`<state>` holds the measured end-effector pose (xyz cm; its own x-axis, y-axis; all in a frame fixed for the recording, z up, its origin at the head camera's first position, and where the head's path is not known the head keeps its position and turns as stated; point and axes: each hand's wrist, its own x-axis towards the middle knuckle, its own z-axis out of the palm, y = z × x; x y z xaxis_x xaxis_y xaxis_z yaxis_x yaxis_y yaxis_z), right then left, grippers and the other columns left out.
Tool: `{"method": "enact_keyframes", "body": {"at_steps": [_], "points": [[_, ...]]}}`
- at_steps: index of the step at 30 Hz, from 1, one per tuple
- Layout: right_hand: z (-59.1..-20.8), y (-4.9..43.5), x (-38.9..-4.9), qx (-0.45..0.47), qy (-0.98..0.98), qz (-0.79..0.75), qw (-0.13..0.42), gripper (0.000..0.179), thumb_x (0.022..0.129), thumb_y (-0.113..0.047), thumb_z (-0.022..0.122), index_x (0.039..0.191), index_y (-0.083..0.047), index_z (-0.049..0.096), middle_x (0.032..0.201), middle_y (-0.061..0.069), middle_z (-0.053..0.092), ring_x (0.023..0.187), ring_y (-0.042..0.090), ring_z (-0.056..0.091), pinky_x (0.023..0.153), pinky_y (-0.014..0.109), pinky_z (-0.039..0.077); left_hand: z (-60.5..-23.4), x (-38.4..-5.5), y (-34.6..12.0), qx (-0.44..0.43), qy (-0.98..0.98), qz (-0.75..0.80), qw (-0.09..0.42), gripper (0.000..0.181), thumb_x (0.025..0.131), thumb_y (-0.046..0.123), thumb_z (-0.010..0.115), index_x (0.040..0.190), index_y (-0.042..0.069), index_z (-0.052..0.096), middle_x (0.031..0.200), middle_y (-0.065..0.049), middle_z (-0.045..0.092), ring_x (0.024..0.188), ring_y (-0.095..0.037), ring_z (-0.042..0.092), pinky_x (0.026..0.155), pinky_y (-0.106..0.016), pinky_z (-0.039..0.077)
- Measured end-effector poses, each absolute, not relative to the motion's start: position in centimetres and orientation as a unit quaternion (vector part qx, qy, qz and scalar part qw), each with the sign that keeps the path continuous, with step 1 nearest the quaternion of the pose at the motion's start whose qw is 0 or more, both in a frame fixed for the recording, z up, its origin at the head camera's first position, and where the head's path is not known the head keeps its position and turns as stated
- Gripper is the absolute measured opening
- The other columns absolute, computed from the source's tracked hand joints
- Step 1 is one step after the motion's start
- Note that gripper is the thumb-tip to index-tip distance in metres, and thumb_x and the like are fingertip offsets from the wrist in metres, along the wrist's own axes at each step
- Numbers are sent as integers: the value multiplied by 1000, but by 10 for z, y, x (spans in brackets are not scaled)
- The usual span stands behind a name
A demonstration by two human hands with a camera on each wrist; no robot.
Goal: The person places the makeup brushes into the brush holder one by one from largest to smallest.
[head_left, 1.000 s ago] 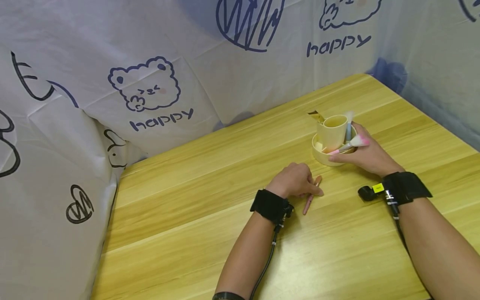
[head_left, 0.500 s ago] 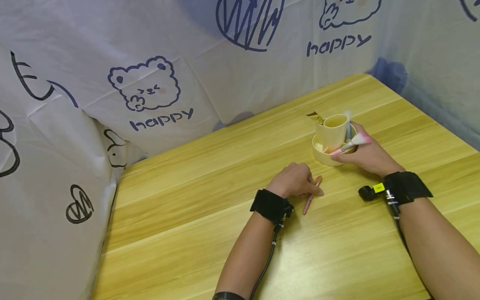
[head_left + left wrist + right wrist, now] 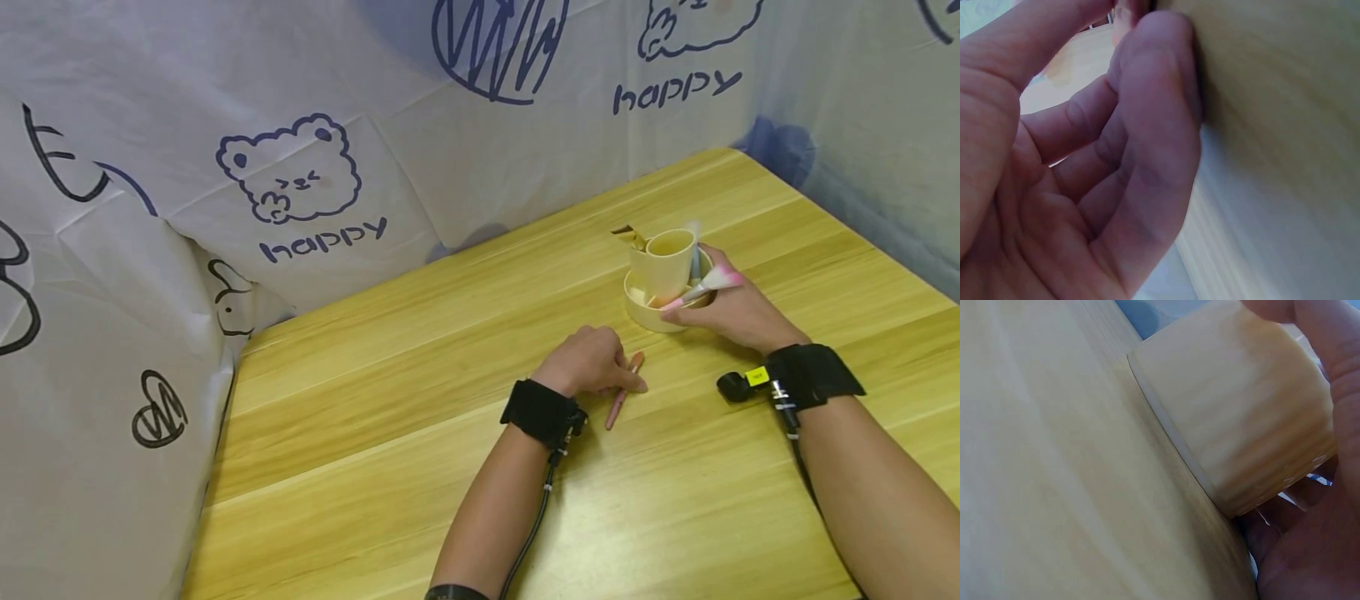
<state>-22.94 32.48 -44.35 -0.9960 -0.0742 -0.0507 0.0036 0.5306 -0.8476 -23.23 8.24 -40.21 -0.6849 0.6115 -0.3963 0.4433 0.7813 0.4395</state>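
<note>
A cream round desk organizer [image 3: 651, 317] with a taller cup [image 3: 667, 271] in its middle stands on the table. My right hand [image 3: 742, 315] grips it from the right side, thumb at the front rim and fingers behind. Its smooth outer wall [image 3: 1229, 400] fills much of the right wrist view. Inside lean a makeup brush with white-and-pink bristles [image 3: 716, 280] and a pale blue brush [image 3: 697, 260]. My left hand [image 3: 588, 360] pinches a slim pink makeup brush [image 3: 615, 412] with a brown tip between thumb and fingers, low at the tabletop. In the left wrist view its fingers [image 3: 1157, 119] are curled.
A gold-coloured piece [image 3: 633, 237] sticks out at the organizer's left. The wood-grain table [image 3: 375, 433] is bordered by white sheets [image 3: 405, 150] with bear drawings. Black wrist straps with cables [image 3: 813, 375] run along both forearms.
The pink-tipped brush in the organizer has shifted slightly to the right, and the gold piece slightly to the left. Both hands stay where they were.
</note>
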Motion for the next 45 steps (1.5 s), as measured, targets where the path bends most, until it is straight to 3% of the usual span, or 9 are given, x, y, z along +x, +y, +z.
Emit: {"method": "enact_keyframes", "body": {"at_steps": [11, 29, 36, 45], "points": [[-443, 323, -230, -27, 859, -511, 23, 112, 81, -37, 89, 166, -21, 17, 161, 17, 39, 146, 36, 38, 122, 65, 26, -402, -232, 83, 293, 905, 155, 268, 41, 90, 40, 81, 57, 17, 73, 54, 1, 69, 44, -7, 56, 41, -16, 35], [-445, 326, -230, -32, 872, -487, 36, 118, 85, -36, 86, 168, -20, 3, 164, 25, 34, 148, 40, 36, 121, 65, 26, -401, -231, 82, 291, 905, 156, 267, 42, 89, 41, 81, 56, 16, 73, 54, 1, 69, 45, -7, 58, 42, -16, 36], [-444, 326, -231, -30, 877, -478, 35, 118, 85, -37, 86, 168, -18, 4, 163, 26, 35, 147, 41, 37, 121, 66, 27, -401, -231, 82, 290, 907, 155, 264, 41, 89, 41, 81, 57, 17, 73, 55, 2, 70, 47, -7, 61, 43, -16, 39], [-444, 325, -231, -18, 875, -483, 39, 120, 81, -41, 88, 168, -20, 8, 162, 23, 38, 147, 40, 39, 120, 65, 28, -402, -231, 82, 296, 906, 152, 262, 42, 89, 42, 81, 56, 16, 73, 53, 2, 68, 42, -4, 52, 42, -16, 36]]}}
